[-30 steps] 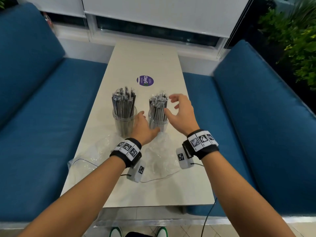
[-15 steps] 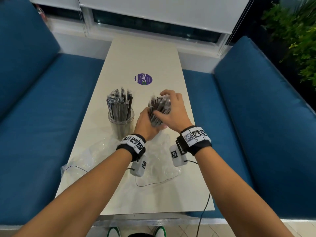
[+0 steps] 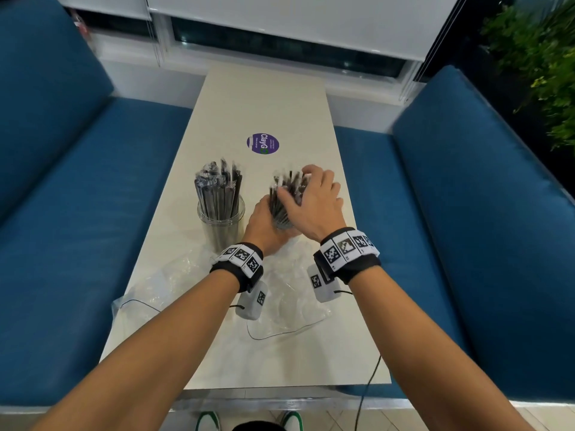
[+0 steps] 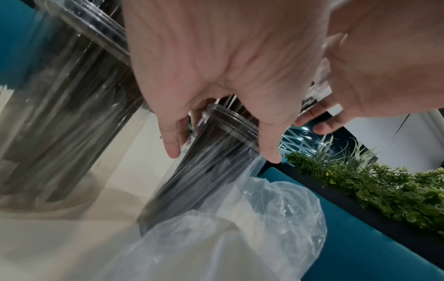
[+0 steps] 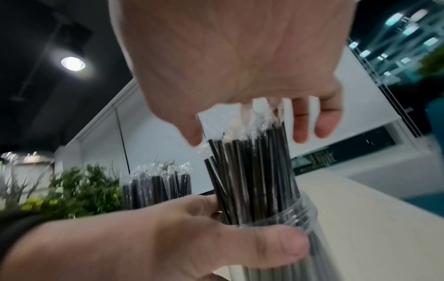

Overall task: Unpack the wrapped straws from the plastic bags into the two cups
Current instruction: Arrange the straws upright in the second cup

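The right cup [image 5: 305, 226], packed with wrapped black straws [image 5: 254, 171], stands at the centre of the head view on the table [image 3: 264, 98]. The left hand [image 5: 192, 237] grips it just below the rim, thumb across the front. The right hand [image 3: 314, 200] caps the straw tops, fingers curled loosely around them. The left cup [image 3: 221, 225], also full, stands upright just left of it, apart. Empty clear bags [image 3: 289, 300] lie crumpled lower centre, beneath the wrists. Blue benches [image 3: 71, 213] flank both sides.
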The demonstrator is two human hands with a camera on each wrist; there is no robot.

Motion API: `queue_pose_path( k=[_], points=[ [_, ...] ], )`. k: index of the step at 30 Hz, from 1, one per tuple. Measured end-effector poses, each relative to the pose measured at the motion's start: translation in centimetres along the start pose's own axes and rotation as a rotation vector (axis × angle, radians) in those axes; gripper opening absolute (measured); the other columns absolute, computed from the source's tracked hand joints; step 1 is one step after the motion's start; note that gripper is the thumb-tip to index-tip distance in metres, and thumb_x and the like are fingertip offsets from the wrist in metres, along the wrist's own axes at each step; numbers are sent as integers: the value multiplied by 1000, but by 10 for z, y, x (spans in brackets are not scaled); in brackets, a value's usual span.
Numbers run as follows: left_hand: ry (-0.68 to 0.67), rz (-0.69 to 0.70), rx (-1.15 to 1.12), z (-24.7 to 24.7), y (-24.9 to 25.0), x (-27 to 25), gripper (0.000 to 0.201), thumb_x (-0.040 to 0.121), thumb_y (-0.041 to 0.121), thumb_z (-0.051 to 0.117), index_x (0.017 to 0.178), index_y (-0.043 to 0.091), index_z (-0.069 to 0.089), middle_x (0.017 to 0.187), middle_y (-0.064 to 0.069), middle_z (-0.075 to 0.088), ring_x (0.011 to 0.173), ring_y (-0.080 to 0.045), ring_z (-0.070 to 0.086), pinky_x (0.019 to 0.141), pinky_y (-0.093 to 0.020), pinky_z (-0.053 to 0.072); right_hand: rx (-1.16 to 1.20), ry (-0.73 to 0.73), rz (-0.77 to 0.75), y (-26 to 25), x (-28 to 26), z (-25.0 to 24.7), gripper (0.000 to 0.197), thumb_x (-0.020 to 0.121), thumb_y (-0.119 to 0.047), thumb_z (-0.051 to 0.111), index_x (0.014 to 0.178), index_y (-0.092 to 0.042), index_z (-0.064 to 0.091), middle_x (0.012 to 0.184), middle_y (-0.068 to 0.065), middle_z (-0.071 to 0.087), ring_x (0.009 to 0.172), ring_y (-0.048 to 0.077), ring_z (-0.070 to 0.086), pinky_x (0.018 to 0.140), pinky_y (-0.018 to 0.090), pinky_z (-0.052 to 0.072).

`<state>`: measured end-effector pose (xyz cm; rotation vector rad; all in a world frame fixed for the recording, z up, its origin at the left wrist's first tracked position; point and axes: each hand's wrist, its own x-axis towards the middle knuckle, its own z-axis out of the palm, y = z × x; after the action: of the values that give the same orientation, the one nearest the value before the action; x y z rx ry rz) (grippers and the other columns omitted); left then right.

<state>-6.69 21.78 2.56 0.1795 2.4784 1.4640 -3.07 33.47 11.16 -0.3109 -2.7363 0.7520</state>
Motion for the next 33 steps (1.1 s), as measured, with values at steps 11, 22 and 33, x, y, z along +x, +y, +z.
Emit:
queue_pose_path(
  k=[11, 22, 33],
  points=[
    [-18, -16, 13, 2, -6, 9, 107, 70, 44, 96, 155, 21, 36, 152, -4, 54, 133, -28, 59, 111, -47, 51, -20, -159, -162, -9, 35, 9, 18, 96, -15, 61, 110, -10, 70, 112, 13, 63, 106, 34, 62, 89, 42, 54],
    [12, 13, 14, 1, -5, 4, 95, 70, 42, 97, 145, 17, 44, 142, -5, 57, 128, -25, 60, 109, -36, 48, 72, -29, 156, -17, 32, -29, 27, 98, -36, 47, 118, -29, 64, 135, 7, 53, 128, 32, 40, 102, 44, 26],
    [-10, -29, 18, 0, -2, 5, 110, 66, 48, 97, 154, 21, 36, 148, -3, 51, 130, -28, 61, 102, -53, 58, -192, -470, -326, -18, 51, -9, 35, 88, -39, 76, 117, -19, 73, 114, 9, 69, 106, 27, 65, 87, 29, 47]
  ],
)
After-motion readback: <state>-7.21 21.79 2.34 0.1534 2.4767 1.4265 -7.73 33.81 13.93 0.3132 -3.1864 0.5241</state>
